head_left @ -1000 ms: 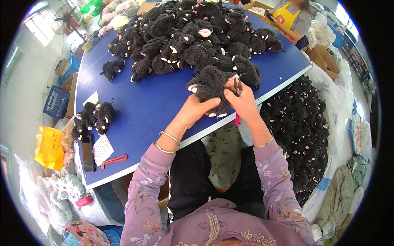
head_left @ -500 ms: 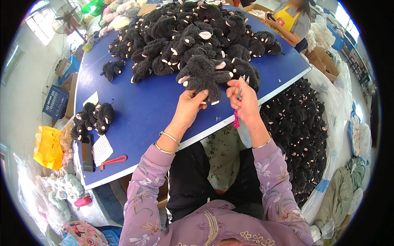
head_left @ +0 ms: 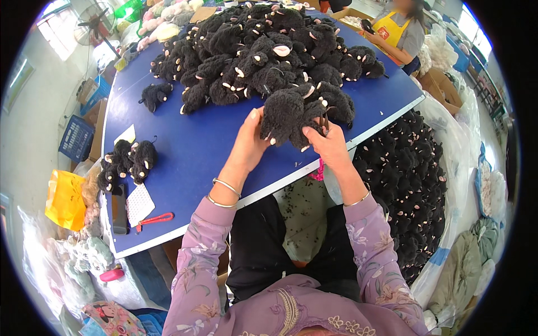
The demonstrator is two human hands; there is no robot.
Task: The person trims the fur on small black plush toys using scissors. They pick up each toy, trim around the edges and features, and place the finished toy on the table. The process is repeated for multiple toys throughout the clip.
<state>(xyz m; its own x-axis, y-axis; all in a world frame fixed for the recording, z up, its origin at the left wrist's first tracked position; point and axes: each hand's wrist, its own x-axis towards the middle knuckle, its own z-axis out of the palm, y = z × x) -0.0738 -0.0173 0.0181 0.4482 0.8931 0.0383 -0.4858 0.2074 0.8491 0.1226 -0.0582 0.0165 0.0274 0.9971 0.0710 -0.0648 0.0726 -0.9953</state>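
Observation:
A black plush toy with pale paws and pink-lined ears is held up between my hands, over the table's near edge. My left hand grips its left side, the fingers partly hidden behind it. With thumb and fingers my right hand pinches the toy's right side. That hand also keeps hold of small scissors, blades pointing away from me, and a pink cord dangles beneath it. Just beyond lies a big heap of similar black plush toys.
The blue table carries a few toys, a white card and a red strap at left. A plastic-lined container of black toys stands at my right. Beyond it, a person in a yellow apron works.
The toy has been lifted slightly and turned. My right hand has come down onto its right side, scissors still in hand, and my left hand has shifted up its left side.

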